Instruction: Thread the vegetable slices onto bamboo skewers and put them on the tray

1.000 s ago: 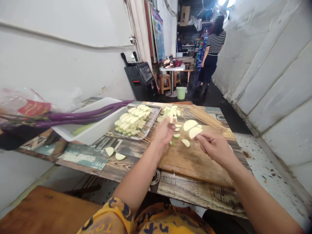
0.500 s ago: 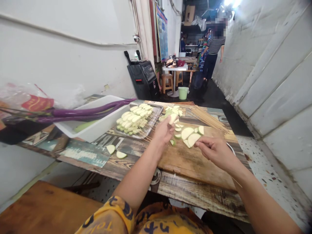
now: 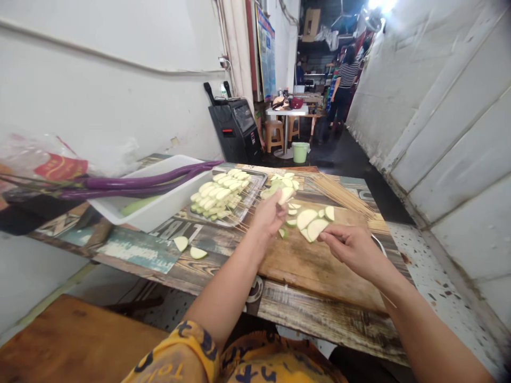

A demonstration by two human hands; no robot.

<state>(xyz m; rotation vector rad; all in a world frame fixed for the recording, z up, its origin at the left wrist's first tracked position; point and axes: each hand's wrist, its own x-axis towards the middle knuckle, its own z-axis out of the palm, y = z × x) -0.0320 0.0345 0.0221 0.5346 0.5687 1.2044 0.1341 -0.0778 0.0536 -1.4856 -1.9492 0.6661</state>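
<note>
My left hand (image 3: 271, 215) is closed, pinching a pale, green-skinned vegetable slice (image 3: 286, 195) above the far left part of the wooden cutting board (image 3: 307, 268). Over the board's right side, my right hand (image 3: 346, 243) has thumb and forefinger pressed together. The thin end of a bamboo skewer (image 3: 388, 300) sticks out below its wrist; the rest is hidden by the hand. Just at those fingertips lie larger pale slices (image 3: 317, 230), touching or nearly so. Small offcuts (image 3: 291, 223) are scattered between my hands. More slices (image 3: 285, 181) are heaped past the left hand.
A metal tray (image 3: 243, 215) bears stacked skewered slices. Left of it stands a white bin (image 3: 159, 218) with long purple eggplants (image 3: 136, 184) across it. Loose bamboo skewers (image 3: 343, 194) lie at the far right. Two slices (image 3: 198, 252) rest near the front edge. A person (image 3: 345, 85) is in the background.
The slice in my left hand has tilted and shifted slightly. My right hand has hardly moved. The person in the background has walked farther away.
</note>
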